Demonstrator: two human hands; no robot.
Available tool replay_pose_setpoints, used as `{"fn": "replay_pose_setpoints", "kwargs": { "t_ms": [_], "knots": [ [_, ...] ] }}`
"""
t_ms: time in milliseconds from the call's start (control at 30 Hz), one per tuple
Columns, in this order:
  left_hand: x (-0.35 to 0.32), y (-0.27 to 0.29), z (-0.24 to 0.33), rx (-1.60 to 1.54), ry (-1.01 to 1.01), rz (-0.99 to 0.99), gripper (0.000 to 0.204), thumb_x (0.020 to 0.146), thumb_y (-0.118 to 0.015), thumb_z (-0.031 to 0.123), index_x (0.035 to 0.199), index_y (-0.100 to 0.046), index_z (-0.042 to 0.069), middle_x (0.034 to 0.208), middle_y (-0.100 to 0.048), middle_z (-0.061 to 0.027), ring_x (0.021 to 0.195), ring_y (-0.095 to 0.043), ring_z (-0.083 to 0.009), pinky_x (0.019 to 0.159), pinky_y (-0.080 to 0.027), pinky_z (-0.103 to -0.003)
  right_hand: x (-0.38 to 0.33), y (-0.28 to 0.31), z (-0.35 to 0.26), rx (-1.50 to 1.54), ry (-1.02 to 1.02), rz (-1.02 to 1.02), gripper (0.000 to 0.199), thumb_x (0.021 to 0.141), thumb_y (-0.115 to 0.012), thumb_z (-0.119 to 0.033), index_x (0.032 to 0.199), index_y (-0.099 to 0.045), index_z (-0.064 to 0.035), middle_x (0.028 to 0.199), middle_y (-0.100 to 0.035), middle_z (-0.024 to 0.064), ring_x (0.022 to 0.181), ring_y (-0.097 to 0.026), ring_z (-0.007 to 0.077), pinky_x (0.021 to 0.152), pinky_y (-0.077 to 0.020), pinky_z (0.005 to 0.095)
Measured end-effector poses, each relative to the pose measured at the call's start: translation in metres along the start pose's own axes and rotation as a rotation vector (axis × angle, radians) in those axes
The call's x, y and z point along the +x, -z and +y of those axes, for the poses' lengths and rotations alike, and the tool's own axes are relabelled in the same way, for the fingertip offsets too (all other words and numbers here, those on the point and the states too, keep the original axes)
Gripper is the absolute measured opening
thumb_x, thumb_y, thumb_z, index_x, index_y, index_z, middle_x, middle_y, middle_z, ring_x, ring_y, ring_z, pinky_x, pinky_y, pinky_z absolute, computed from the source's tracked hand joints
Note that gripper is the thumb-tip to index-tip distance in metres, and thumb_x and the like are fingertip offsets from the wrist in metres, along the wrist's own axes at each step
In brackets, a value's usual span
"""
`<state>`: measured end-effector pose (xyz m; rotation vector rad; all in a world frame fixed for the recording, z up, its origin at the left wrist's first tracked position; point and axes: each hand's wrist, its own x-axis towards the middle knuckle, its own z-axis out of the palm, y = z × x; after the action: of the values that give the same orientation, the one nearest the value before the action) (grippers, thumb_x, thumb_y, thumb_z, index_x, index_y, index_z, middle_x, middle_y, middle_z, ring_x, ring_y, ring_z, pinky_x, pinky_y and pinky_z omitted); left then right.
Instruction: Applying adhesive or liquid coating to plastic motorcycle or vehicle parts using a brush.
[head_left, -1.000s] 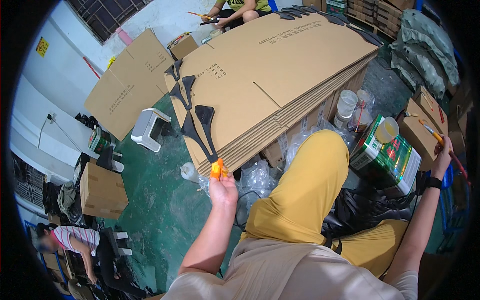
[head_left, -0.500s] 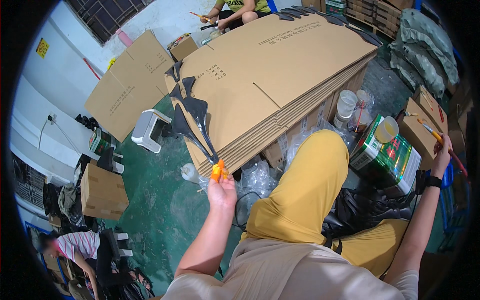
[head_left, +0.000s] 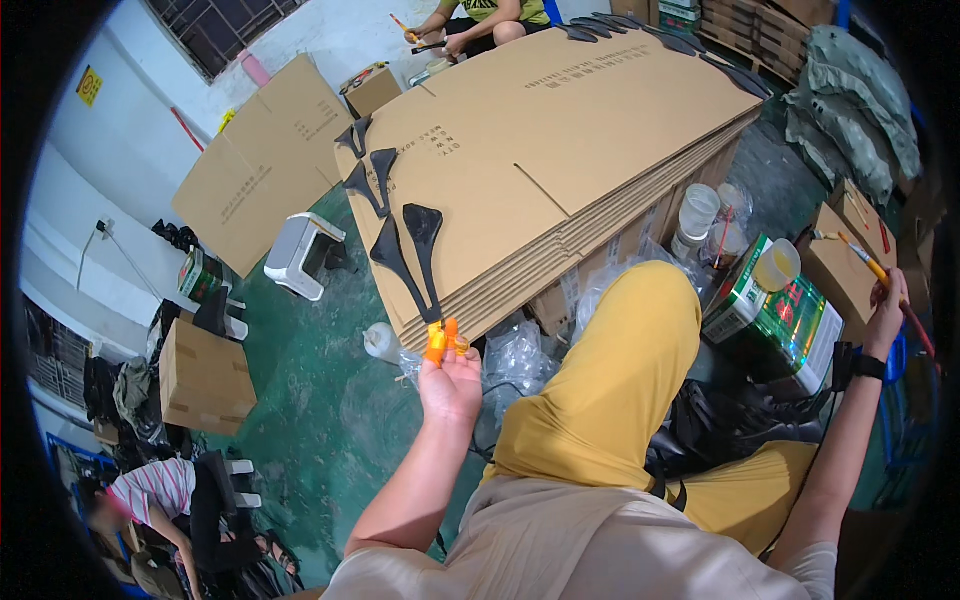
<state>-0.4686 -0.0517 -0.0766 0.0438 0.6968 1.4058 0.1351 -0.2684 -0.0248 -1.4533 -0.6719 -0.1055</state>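
My left hand [head_left: 452, 388], with orange covers on some fingers, is palm up at the near left corner of a cardboard stack [head_left: 560, 130]. Its fingers are apart, their tips at the narrow end of a black forked piece [head_left: 424, 250] lying on the top sheet. One prong of that piece reaches the left edge. More black forked pieces [head_left: 382, 172] lie farther back along this edge. Over on the right, my right hand [head_left: 884, 318] grips a paintbrush [head_left: 868, 262] with an orange and red handle, bristles pointing up and left.
A green metal can [head_left: 790, 325] carries a cup of yellowish liquid [head_left: 776, 264]. Clear plastic containers [head_left: 697, 210] stand beside the stack. A white stool [head_left: 303, 258] and a carton [head_left: 208, 378] are on the left. One co-worker [head_left: 490, 20] sits beyond the stack; another person [head_left: 160, 500] bends at lower left.
The black forked piece has gone from raised and tilted in my left hand to lying flat on the cardboard. My left fingers have loosened. The right hand keeps the paintbrush in nearly the same place.
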Motion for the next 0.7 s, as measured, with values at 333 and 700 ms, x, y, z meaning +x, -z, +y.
{"fn": "replay_pose_setpoints", "kwargs": {
  "t_ms": [333, 700],
  "knots": [
    [-0.005, 0.012, 0.007, -0.002, 0.07, -0.16, 0.022, 0.09, -0.05, 0.017, 0.112, -0.048, 0.012, 0.11, -0.055, -0.0035, 0.086, -0.048, -0.0141, 0.076, -0.039, -0.03, -0.06, -0.19, -0.172, 0.329, 0.051, -0.525, 0.027, 0.094, -0.048, -0.025, 0.105, -0.059, -0.0036, 0.068, -0.047, -0.004, 0.055, -0.037, 0.0023, 0.048, -0.0256, 0.0171],
    [-0.01, 0.022, 0.017, -0.162, 0.131, -0.152, 0.02, 0.093, -0.045, 0.017, 0.11, -0.05, 0.009, 0.107, -0.058, -0.006, 0.082, -0.052, -0.0177, 0.074, -0.042, -0.031, -0.192, -0.417, -0.212, 0.374, -0.058, -1.123, 0.018, 0.085, -0.06, -0.018, 0.091, -0.065, -0.0021, 0.073, -0.059, 0.0002, 0.059, -0.052, 0.0062, 0.055, -0.0428, 0.0206]
  ]
}}
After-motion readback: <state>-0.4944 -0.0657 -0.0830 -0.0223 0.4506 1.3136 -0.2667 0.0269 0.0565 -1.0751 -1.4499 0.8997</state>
